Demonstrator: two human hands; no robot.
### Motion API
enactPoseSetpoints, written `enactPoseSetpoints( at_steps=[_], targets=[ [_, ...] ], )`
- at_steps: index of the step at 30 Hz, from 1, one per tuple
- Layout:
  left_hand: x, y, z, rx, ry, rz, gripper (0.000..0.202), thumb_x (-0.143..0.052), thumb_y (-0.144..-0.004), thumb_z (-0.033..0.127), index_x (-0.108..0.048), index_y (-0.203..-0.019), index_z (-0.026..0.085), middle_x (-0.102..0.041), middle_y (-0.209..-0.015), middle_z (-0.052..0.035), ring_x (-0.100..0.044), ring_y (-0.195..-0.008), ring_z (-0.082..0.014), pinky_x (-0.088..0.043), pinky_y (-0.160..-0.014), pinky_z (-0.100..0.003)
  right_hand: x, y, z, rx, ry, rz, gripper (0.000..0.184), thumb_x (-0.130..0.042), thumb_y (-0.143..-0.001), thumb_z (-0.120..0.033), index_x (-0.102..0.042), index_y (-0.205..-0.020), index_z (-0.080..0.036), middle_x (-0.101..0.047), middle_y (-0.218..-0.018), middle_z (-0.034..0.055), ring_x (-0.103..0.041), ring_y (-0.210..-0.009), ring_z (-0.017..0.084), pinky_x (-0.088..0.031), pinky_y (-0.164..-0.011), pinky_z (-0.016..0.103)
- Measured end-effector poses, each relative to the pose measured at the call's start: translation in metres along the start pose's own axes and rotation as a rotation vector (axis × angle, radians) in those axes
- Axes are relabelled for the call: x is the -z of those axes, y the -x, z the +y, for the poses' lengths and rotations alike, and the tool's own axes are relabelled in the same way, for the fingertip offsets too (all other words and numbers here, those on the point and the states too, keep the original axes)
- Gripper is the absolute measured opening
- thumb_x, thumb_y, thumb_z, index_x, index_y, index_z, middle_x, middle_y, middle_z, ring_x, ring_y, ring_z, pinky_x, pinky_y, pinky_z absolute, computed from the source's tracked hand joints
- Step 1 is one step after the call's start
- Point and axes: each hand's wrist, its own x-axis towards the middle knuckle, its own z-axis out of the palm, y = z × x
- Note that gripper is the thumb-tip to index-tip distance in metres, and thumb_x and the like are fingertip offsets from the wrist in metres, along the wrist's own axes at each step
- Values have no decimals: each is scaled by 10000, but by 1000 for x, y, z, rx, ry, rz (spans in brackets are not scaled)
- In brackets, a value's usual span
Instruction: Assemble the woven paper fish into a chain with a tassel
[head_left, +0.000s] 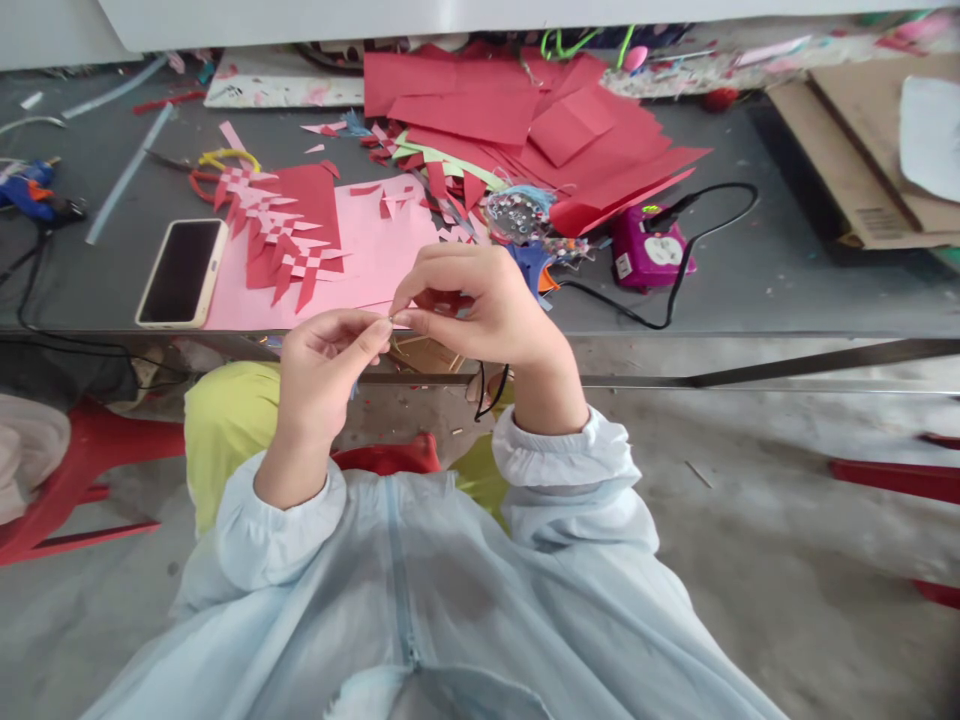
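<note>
Both my hands meet in front of the table's near edge, thumbs and fingertips pinched close together. My left hand (326, 360) and my right hand (487, 300) hold a tiny thing between them, too small to make out. Just beyond them lies a pink paper sheet (371, 235) with small pink and red scraps on it. To its left, several woven red-and-pink paper pieces (277, 240) are laid in a row over red paper. A round clear container of small beads (514, 215) stands behind my right hand.
A phone (182, 272) lies at the left near the table edge, with scissors (217, 170) behind it. Red paper sheets (480, 110) are piled at the back. A purple power adapter (651, 248) with a black cable sits right of centre, and cardboard (847, 150) lies far right.
</note>
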Motion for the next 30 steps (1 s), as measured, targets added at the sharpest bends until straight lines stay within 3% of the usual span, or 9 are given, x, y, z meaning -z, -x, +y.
enactPoseSetpoints(
  at_steps=[5, 11, 18, 23, 30],
  targets=[
    [4, 4, 0, -306, -349, 108, 139, -804, -812, 392, -794, -862, 262, -769, -863, -30, -695, -761, -164, -581, -731, -325, -3, 0, -2, -60, 26, -30, 66, -564, -910, -146, -591, -852, -158, -547, -734, -18, -429, -622, 79, -386, -606, 236],
    [4, 7, 4, -518, -576, 172, 78, -759, -859, 341, -797, -891, 281, -772, -860, -21, -705, -787, -180, -602, -785, -353, -10, -2, -1, -61, -17, -55, 113, -448, -962, -177, -519, -874, -182, -515, -751, -18, -417, -660, 99, -373, -649, 248],
    [1, 8, 8, -565, -605, 208, 50, -756, -849, 281, -800, -870, 269, -755, -846, -19, -706, -811, -179, -595, -814, -330, -12, -4, -5, -76, -50, -73, 174, -403, -1012, -208, -477, -854, -196, -487, -753, -20, -431, -666, 99, -387, -672, 245],
    [0, 9, 10, -642, -603, 214, 65, -765, -842, 237, -805, -880, 269, -757, -848, -11, -703, -787, -168, -589, -790, -316, -11, -5, -5, -75, -78, -65, 241, -408, -1029, -241, -459, -797, -197, -445, -700, -36, -401, -628, 87, -362, -632, 232],
    [2, 9, 11, -652, -631, 208, 72, -757, -854, 256, -806, -904, 276, -751, -858, -13, -695, -783, -160, -586, -767, -302, -11, -5, -7, -82, -99, -35, 362, -398, -1057, -354, -457, -739, -191, -416, -632, -51, -357, -573, 70, -326, -576, 223]
  ],
)
